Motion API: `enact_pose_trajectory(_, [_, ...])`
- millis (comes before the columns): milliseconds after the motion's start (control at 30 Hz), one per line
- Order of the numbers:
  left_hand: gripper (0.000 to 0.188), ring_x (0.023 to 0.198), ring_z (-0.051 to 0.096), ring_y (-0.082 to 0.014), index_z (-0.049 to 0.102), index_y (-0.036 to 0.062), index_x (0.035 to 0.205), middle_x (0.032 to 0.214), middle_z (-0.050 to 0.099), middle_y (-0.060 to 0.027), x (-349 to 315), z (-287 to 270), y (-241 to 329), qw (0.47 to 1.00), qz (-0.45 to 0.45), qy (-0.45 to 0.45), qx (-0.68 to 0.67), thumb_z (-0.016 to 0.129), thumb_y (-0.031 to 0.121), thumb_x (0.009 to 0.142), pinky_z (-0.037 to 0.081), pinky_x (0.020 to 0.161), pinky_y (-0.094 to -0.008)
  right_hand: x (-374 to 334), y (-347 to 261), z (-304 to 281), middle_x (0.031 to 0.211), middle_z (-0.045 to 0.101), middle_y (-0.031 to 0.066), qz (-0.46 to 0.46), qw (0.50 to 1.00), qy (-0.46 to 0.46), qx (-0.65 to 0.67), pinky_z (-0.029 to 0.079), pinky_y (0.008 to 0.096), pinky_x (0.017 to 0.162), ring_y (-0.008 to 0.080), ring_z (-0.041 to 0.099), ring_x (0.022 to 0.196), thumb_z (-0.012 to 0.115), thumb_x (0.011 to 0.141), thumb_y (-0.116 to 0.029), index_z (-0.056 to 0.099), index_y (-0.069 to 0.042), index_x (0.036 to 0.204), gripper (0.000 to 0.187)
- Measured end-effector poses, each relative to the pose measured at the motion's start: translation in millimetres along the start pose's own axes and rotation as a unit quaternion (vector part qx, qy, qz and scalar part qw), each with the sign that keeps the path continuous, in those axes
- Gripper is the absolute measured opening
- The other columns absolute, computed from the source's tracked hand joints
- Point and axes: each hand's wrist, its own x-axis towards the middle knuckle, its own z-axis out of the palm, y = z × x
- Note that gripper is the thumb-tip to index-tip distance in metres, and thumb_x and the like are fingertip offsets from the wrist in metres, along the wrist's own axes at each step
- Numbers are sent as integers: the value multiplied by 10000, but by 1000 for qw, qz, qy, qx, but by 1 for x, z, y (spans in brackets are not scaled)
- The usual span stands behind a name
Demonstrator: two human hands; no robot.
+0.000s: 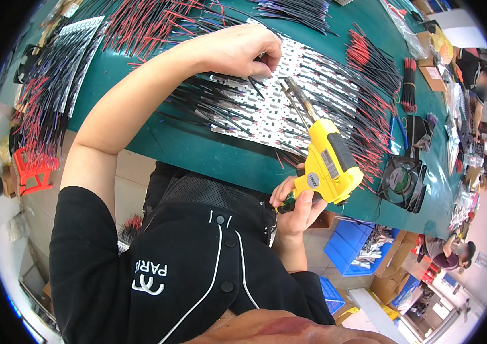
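The left hand curls nearly closed over white boards on the desk, its hold hidden from me; the right hand grips a round-labelled yellow soldering gun, tip over them. Lower down, a blue bin holds pale pieces.

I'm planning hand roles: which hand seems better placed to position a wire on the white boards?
Probably the left hand: it's at the white boards; the right hand grips the yellow soldering gun.
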Motion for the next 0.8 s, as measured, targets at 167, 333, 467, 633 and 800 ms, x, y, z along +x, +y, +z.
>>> enact_pose_trajectory(167, [130,675,559,-239,559,-31,744,725,541,-101,1,1,0,1000,5,-5,4,666,28,700,447,621,-320,2,3,3,582,466,99,-1,1000,9,-8,399,248,387,137,432,432,459,912,-277,335,105,1152,468])
enact_pose_trajectory(333, [121,690,555,-253,560,-30,741,725,534,-104,0,3,-3,1000,14,11,15,661,25,703,441,630,-329,1,4,2,580,465,98,-2,1000,3,-12,397,245,382,132,426,425,453,913,-272,333,109,1160,470])
enact_pose_trajectory(467, [120,690,555,-258,561,-30,741,723,531,-105,0,0,2,1000,10,2,15,661,25,702,441,631,-328,2,0,2,572,461,94,-3,1000,1,-17,397,244,378,126,419,415,453,910,-276,319,118,1187,500])
enact_pose_trajectory(633, [110,727,564,-281,571,-21,748,738,534,-111,-5,5,5,999,2,29,36,647,52,717,445,652,-353,-1,-1,4,570,460,94,-19,1000,22,-6,400,246,380,129,421,416,464,905,-288,318,108,1196,513])
enact_pose_trajectory(800, [111,758,568,-292,575,-4,757,773,540,-104,-9,8,23,995,-20,32,92,644,75,719,454,666,-372,-3,2,-2,589,470,100,-13,1000,1,-5,405,249,392,139,434,435,479,904,-299,347,78,1138,463])
